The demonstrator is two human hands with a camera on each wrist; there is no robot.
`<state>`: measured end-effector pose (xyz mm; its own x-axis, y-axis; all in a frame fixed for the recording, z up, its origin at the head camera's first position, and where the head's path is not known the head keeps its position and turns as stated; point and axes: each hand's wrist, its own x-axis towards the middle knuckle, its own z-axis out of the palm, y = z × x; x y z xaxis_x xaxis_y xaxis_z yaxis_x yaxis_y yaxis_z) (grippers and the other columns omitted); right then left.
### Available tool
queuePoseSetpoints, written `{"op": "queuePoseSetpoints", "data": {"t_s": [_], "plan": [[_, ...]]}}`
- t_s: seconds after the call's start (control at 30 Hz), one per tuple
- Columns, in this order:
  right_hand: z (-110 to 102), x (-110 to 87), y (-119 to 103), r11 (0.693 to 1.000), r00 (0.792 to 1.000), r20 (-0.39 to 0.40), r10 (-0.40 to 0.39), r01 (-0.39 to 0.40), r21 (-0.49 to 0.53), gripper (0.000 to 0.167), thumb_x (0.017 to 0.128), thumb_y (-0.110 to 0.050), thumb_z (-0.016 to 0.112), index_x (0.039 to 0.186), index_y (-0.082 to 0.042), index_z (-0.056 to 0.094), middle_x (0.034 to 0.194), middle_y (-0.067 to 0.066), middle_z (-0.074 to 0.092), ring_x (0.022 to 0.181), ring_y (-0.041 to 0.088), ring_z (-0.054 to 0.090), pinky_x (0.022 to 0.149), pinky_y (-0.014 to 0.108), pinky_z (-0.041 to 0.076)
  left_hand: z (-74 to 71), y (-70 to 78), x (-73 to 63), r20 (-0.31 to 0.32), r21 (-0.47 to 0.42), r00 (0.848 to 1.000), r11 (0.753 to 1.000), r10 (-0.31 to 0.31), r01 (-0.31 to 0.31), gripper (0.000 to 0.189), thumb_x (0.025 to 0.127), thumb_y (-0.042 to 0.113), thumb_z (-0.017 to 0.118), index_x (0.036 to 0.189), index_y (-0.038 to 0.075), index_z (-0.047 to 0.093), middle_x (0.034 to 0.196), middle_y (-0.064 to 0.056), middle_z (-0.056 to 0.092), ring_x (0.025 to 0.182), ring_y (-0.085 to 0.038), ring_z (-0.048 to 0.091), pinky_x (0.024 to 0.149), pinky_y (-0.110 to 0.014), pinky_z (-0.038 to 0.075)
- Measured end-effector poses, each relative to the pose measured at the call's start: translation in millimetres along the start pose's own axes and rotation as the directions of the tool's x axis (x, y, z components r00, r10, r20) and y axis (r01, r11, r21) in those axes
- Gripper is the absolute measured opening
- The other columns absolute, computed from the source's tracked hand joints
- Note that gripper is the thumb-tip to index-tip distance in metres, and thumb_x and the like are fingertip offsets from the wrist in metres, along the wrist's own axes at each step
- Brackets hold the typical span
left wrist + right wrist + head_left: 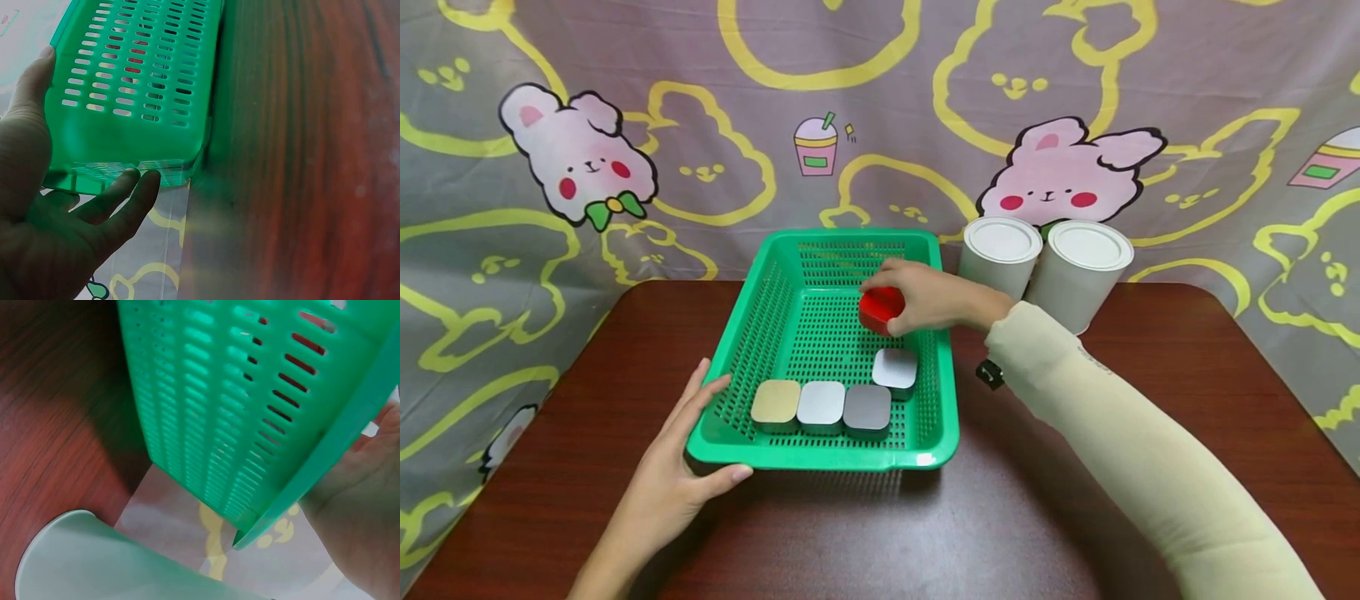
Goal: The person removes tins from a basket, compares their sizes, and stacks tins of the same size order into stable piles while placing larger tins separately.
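A green plastic basket (820, 457) with slotted walls stands on the table. Over its far right part, my right hand (925, 293) grips a small red tin (880, 310) between thumb and fingers. My left hand (677, 467) holds the basket's near left corner, thumb by the front rim and fingers along the left rim. Inside, a gold tin (777, 402), a silver tin (822, 403) and a dark grey tin (868, 407) form a row along the near side. Another silver tin (895, 368) sits behind the grey one, by the right wall.
Two white lidded cans (1000, 250) stand side by side just right of the basket's far end. The brown wooden table (1045, 500) reaches back to a cartoon-printed curtain (865, 100). A small black object (989, 374) shows beside the right sleeve.
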<state>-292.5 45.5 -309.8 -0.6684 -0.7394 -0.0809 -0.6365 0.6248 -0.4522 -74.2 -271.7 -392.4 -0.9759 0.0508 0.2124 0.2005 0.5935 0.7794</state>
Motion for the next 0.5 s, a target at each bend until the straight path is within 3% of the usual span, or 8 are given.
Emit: {"op": "queuePoseSetpoints", "data": {"t_s": [0.33, 0.5], "plan": [[-6, -11.0, -4, 0.995, 0.997, -0.069, 0.018, -0.011, 0.096, 0.066, 0.084, -0.015, 0.073, 0.148, -0.018, 0.058, 0.143, 0.008, 0.056, 0.126, 0.029, 0.052, 0.092, 0.043, 0.059, -0.2, -0.7, 0.0, -0.002, 0.002, 1.0, 1.0, 0.005, -0.005, 0.102, 0.077, 0.013, 0.093, 0.162, 0.031, 0.038, 0.176, 0.015, 0.009, 0.159, -0.035, 0.019, 0.106, -0.076, 0.029], [-10, -18.8, -6, 0.987, 0.991, -0.13, 0.036, -0.015, 0.161, 0.069, 0.081, -0.014, 0.078, 0.147, -0.016, 0.058, 0.143, 0.008, 0.057, 0.125, 0.029, 0.052, 0.091, 0.045, 0.06, -0.3, -0.8, 0.0, -0.003, 0.002, 1.0, 1.0, 0.007, -0.007, 0.102, 0.077, 0.013, 0.093, 0.161, 0.031, 0.039, 0.176, 0.015, 0.01, 0.159, -0.034, 0.019, 0.106, -0.076, 0.029]]}}
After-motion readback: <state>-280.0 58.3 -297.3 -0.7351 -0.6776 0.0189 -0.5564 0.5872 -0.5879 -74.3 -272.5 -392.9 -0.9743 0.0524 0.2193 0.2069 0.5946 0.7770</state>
